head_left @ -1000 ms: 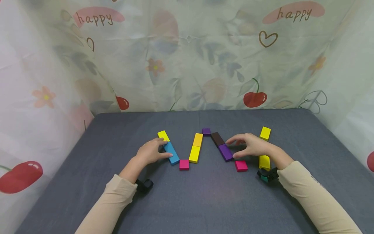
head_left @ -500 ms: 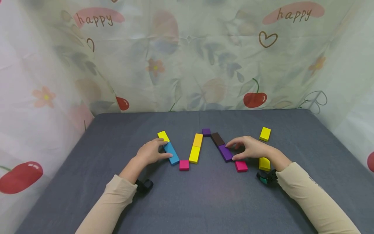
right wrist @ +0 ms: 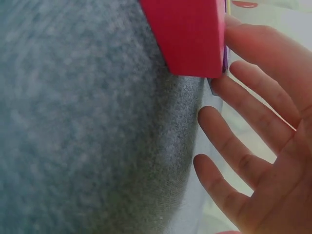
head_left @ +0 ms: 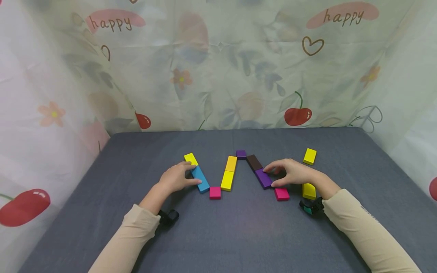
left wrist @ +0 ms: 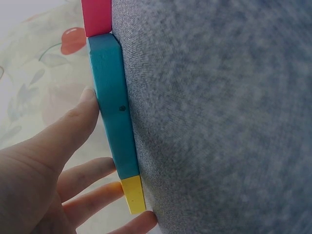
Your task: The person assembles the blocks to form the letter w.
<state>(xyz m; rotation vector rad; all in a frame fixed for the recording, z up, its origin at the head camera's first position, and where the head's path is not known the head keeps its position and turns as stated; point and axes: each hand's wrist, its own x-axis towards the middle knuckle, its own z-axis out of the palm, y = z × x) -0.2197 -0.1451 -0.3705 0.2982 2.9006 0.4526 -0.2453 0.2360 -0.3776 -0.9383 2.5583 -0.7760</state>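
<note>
My left hand (head_left: pixel 175 177) rests along a blue block (head_left: pixel 200 179), its thumb and fingers extended and touching the near side. In the left wrist view the thumb lies against the blue block (left wrist: pixel 114 107) and a finger touches the yellow block (left wrist: pixel 133 195) at its end. My right hand (head_left: pixel 295 170) has its thumb and index fingertips at the right edge of a purple block (head_left: pixel 263 179). A dark brown block (head_left: pixel 254 162) adjoins that block. Close under the right thumb lies a pink block (head_left: pixel 282 194), large in the right wrist view.
Between the hands, a pink block (head_left: pixel 215 193), a yellow block (head_left: pixel 227 180), an orange block (head_left: pixel 231 163) and a small purple block (head_left: pixel 241 154) continue the zigzag. Two yellow blocks stand apart at right, one far block (head_left: pixel 310 156) and one near block (head_left: pixel 308 191), on the grey cloth.
My right hand has shifted slightly toward me in the first half second, its fingertips staying by the purple block. The left hand and the blocks show no clear movement.
</note>
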